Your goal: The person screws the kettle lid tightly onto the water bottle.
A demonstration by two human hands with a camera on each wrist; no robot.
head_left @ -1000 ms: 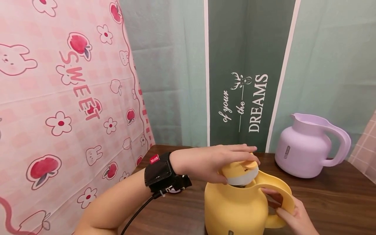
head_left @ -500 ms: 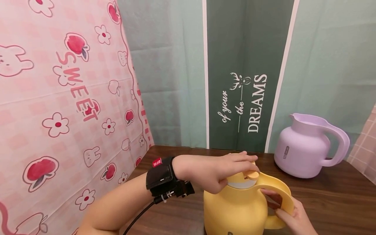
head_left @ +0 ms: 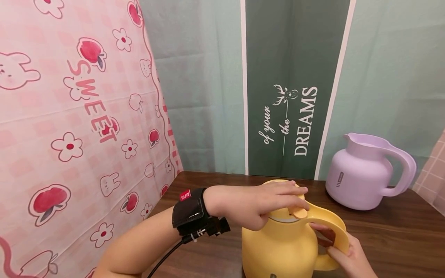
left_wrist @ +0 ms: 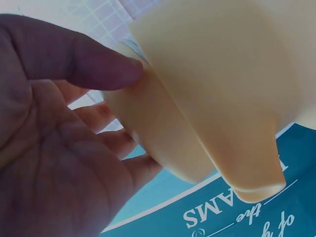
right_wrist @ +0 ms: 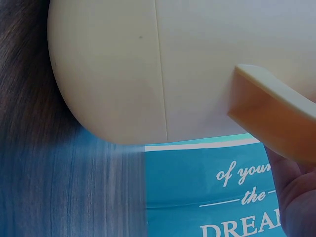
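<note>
A yellow thermal jug (head_left: 278, 249) stands upright on the table in the head view, its spout turned away from me and hidden there. My left hand (head_left: 255, 201) reaches over its top and grips the yellow lid (left_wrist: 155, 123), which sits in the jug's mouth with a thin white band showing. In the left wrist view the thumb lies on one side of the lid and the fingers on the other. The jug's handle (head_left: 340, 231) is held by my right hand (head_left: 352, 256), fingers passing through the loop. The right wrist view shows the jug's side (right_wrist: 108, 74) close up.
A lilac jug (head_left: 359, 175) without a visible lid stands at the back right of the dark wooden table (head_left: 208, 177). A green curtain (head_left: 194, 96) hangs behind, and a pink printed cloth (head_left: 87, 162) on the left. A cable runs from the left wrist.
My left hand has brought the lid down from a raised, tilted position into the jug's mouth and turned it slightly. The right hand keeps its hold on the handle.
</note>
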